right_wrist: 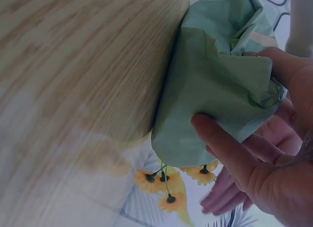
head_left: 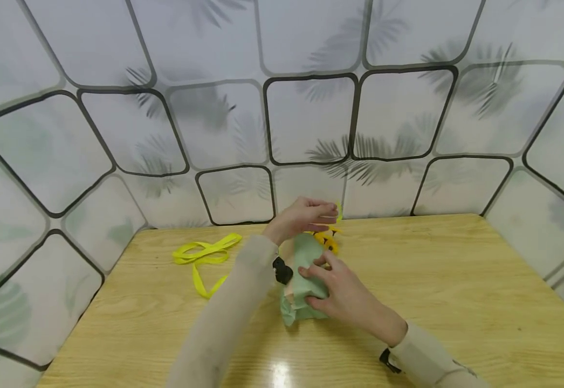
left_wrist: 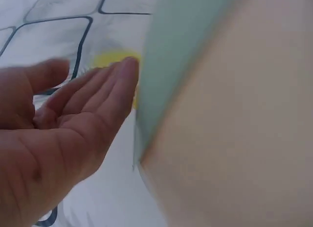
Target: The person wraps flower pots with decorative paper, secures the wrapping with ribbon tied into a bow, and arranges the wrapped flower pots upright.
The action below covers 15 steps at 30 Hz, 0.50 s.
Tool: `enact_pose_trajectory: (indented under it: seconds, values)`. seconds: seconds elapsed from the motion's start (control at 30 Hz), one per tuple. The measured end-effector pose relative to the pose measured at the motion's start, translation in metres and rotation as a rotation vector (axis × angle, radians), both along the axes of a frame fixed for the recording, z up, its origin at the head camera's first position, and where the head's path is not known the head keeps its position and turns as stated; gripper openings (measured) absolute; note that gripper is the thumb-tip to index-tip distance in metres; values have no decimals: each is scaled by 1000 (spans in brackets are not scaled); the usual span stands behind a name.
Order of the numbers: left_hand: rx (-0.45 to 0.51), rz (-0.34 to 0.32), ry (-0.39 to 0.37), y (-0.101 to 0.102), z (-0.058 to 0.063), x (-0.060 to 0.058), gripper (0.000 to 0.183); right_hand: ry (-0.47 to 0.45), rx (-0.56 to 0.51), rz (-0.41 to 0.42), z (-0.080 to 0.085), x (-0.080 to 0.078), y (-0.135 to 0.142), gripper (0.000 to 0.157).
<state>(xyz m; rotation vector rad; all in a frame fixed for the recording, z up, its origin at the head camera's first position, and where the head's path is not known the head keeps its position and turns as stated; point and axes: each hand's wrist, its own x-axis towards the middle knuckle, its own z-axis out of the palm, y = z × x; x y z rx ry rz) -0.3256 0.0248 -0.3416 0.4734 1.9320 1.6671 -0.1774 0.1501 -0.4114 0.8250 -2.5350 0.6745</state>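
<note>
Near the frame's centre, the right hand (head_left: 342, 291) grips the green paper bundle (head_left: 309, 249) on the bench (head_left: 456, 285); the left hand (head_left: 303, 216), fingers extended, is by its flowers (head_left: 330, 245). Yellow ribbon (head_left: 206, 251) lies centre-left.

Nothing can be read here — no lettering, no numbers.

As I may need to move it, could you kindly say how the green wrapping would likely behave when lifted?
The green wrapping would probably crumple easily, given its creases and folds. It may feel light for its size, since its edges look thin.
</note>
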Motion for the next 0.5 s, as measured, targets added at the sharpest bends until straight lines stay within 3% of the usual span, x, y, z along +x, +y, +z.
enact_pose_trajectory:
  seconds: [0.1, 0.27, 0.4, 0.5]
  values:
    - [-77, -58, 115, -8, -4, 2, 45, -7, 5, -5, 0, 0, 0, 52]
    - [-138, 33, 357, -34, -5, 12, 35, -16, -14, -1, -1, 0, 0, 52]
    - [-292, -47, 591, -65, -3, 38, 24, -24, -28, 5, -1, 1, 1, 52]
    - [-337, -156, 683, -88, -12, 65, 18, -53, -35, 3, -1, 0, 2, 49]
